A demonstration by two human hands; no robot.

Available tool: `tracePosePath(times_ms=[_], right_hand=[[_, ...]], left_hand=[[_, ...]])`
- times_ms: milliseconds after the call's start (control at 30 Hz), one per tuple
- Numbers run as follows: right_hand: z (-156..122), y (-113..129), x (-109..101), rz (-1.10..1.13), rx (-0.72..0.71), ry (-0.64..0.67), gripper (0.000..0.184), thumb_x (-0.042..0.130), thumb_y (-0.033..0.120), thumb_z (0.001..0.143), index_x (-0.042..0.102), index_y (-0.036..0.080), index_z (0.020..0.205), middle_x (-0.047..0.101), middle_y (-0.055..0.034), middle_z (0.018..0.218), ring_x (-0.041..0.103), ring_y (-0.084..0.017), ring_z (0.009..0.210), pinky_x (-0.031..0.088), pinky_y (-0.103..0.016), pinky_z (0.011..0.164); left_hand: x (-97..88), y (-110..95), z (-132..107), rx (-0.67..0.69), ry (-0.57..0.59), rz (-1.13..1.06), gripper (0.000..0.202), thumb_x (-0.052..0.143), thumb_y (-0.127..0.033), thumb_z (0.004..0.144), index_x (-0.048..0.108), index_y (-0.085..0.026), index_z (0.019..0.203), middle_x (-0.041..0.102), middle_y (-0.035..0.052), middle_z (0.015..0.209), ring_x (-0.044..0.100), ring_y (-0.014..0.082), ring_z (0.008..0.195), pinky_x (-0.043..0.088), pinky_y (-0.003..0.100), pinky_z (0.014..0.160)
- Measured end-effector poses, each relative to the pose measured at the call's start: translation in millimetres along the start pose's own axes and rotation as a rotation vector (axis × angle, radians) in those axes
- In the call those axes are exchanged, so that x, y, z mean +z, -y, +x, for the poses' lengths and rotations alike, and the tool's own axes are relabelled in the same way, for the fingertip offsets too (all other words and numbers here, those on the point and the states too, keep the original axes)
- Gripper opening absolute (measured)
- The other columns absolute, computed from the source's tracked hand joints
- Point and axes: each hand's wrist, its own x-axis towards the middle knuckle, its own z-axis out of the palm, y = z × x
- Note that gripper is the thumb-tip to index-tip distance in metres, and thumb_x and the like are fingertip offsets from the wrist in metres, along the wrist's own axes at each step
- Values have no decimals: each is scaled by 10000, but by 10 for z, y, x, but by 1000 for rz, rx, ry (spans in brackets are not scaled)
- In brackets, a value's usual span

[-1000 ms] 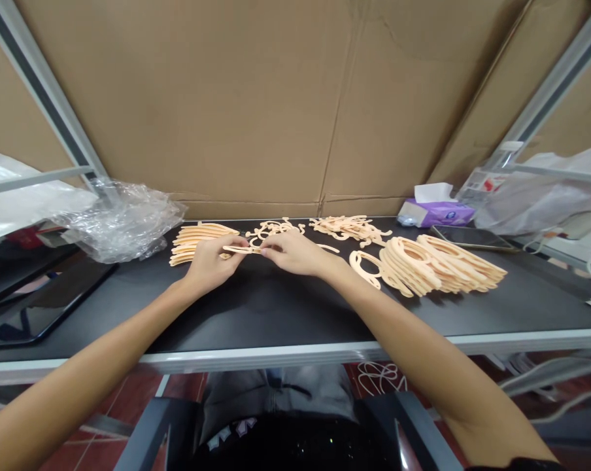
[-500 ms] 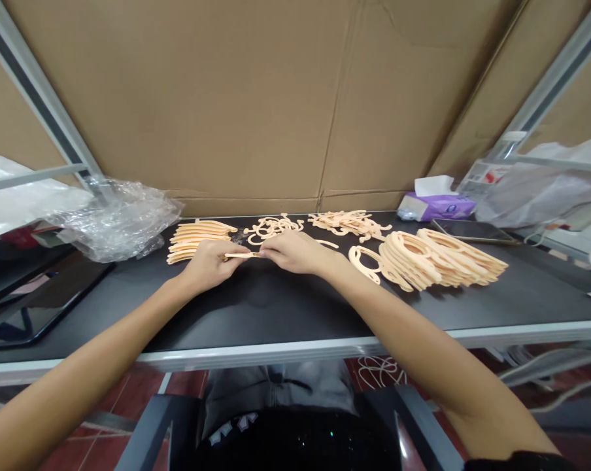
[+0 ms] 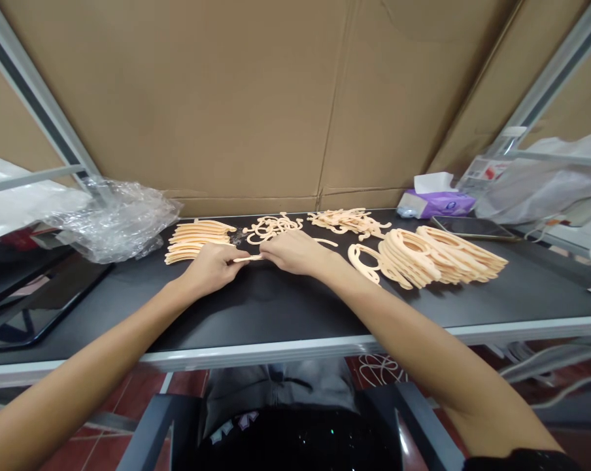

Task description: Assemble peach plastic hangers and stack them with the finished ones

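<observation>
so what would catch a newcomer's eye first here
The two hands meet at the middle of the black table, the left hand and right hand pinching a thin peach-coloured strip between them. Just to their right lies a big fanned stack of flat peach-coloured oval rings. Behind everything, a large brown cardboard sheet fills the upper half of the view.

Our left hand and right hand have black tabletop toward us; the ring stack blocks rightward, the strip stack ahead-left.
</observation>
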Motion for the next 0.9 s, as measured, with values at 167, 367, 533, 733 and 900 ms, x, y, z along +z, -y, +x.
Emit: tracePosePath(times_ms=[167,367,533,733,900], right_hand=[[-16,29,5,-8,-26,-3,275,439,281,1030,689,168,1020,750,-122,1034,681,-221,939,344,-292,696],[25,86,-42,-4,12,-36,365,378,337,1055,683,136,1054,752,-157,1014,692,-240,932,374,-297,729],[13,15,-110,10,80,-144,375,355,359,1059,670,159,1093,743,-141,1060,677,-239,954,380,-294,755],[-32,-95,-100,32,86,-109,339,388,330,1051,681,162,1022,743,-130,1038,671,-227,941,368,-295,743],[-13,-31,-111,38,47,-86,334,409,310,1039,705,166,985,745,-117,1014,662,-217,907,370,-299,747]], left_hand=[[-18,27,-9,79,-18,-16,288,497,-211,906,784,-207,878,770,35,775,682,149,662,456,232,624],[30,-204,9,295,18,-32,304,469,-132,900,765,-188,935,766,91,873,704,183,791,538,274,735],[37,-321,13,349,-6,27,306,452,-110,927,744,-168,997,748,108,858,695,192,794,547,291,743],[-12,-85,-5,172,-138,-1,233,536,-253,951,750,-180,1006,783,88,926,724,188,808,538,279,751],[-3,-24,29,-14,-235,-11,255,557,-349,939,764,-202,964,793,65,936,742,213,836,553,298,777]])
